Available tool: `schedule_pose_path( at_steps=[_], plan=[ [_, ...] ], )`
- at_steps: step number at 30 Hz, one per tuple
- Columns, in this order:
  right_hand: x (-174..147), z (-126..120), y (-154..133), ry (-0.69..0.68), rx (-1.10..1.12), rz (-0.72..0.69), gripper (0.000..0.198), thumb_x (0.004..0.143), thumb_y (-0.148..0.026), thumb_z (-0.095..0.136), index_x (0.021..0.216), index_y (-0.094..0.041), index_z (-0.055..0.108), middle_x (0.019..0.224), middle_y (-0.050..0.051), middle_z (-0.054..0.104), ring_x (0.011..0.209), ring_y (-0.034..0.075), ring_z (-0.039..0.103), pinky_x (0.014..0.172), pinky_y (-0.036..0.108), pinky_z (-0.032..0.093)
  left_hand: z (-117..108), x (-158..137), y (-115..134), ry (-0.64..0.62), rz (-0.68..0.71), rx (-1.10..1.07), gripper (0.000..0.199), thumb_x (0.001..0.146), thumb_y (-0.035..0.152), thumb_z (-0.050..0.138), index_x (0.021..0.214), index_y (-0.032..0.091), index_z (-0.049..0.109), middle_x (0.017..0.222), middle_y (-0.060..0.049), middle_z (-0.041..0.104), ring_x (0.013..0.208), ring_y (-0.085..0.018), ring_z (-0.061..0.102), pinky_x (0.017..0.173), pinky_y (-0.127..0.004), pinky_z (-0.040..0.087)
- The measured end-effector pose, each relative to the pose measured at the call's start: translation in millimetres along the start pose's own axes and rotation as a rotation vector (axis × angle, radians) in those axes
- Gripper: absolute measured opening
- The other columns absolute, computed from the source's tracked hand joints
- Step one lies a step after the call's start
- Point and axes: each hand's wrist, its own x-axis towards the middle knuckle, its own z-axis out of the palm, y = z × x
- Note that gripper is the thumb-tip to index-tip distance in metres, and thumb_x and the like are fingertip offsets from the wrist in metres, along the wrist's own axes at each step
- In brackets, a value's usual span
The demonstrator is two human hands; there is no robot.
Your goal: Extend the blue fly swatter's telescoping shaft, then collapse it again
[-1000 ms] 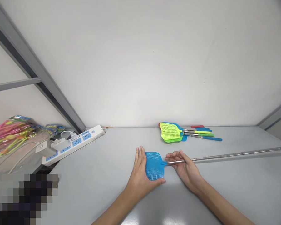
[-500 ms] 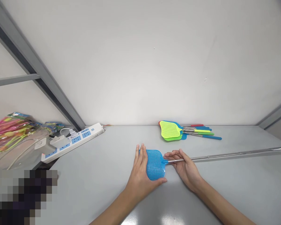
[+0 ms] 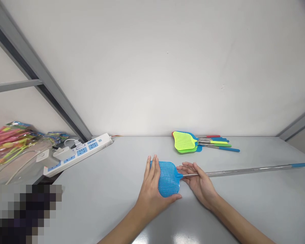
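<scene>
A fly swatter with a blue mesh head [image 3: 169, 179] and a long, thin metal shaft [image 3: 244, 170] stretches rightward over the table. Its blue handle grip [image 3: 301, 165] is at the far right. My left hand [image 3: 152, 184] holds the head from the left, fingers straight along its left side and thumb below its lower edge. Just right of the head, my right hand [image 3: 199, 183] loosely holds the shaft, which crosses its curled fingers beside the thumb. Farther back lies a pile of shorter fly swatters [image 3: 185, 141] with yellow, green, blue and red parts, handles pointing right.
At the left stands a white power strip [image 3: 78, 154] with several plugs and cables. Beyond it are clear-wrapped colourful items [image 3: 12, 142]. A pale wall [image 3: 167, 84] backs the grey table [image 3: 99, 203], and a grey metal frame post [image 3: 45, 74] slants along the left.
The blue handle grip has shifted left and slightly down, so all of it shows and the shaft looks shorter. Both hands and the mesh head are almost where they were.
</scene>
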Motion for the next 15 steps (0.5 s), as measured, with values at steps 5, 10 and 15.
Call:
schedule_pose_path(
  at_steps=[5,10,15],
  plan=[
    [-1.0,1.3,0.1,-0.006,-0.003,0.001,0.034,0.080,-0.040,0.038,0.086,-0.016,0.061,0.089,0.011,0.063,0.088,0.024,0.053,0.081,0.040,0.033,1.9,-0.7,-0.2,-0.025,-0.005,0.004,0.109,0.052,0.052,0.062,0.130,0.018,-0.006,0.138,-0.010,0.010,0.125,-0.028,-0.002,0.096,-0.047,0.023],
    [-2.8,4.5,0.4,-0.024,-0.009,-0.012,0.035,0.081,-0.039,0.035,0.085,-0.015,0.061,0.089,0.011,0.063,0.088,0.024,0.053,0.080,0.040,0.034,2.5,-1.1,-0.3,-0.031,-0.009,0.005,0.109,0.052,0.051,0.063,0.130,0.018,-0.005,0.138,-0.009,0.010,0.125,-0.028,-0.003,0.096,-0.046,0.023],
    [-1.8,2.9,3.6,-0.026,-0.008,0.000,0.037,0.083,-0.038,0.032,0.087,-0.014,0.060,0.091,0.012,0.062,0.087,0.024,0.053,0.079,0.039,0.035,1.1,-1.6,0.0,-0.024,0.012,0.005,0.109,0.052,0.051,0.063,0.130,0.017,-0.004,0.137,-0.011,0.012,0.125,-0.030,-0.001,0.095,-0.048,0.024]
  ],
)
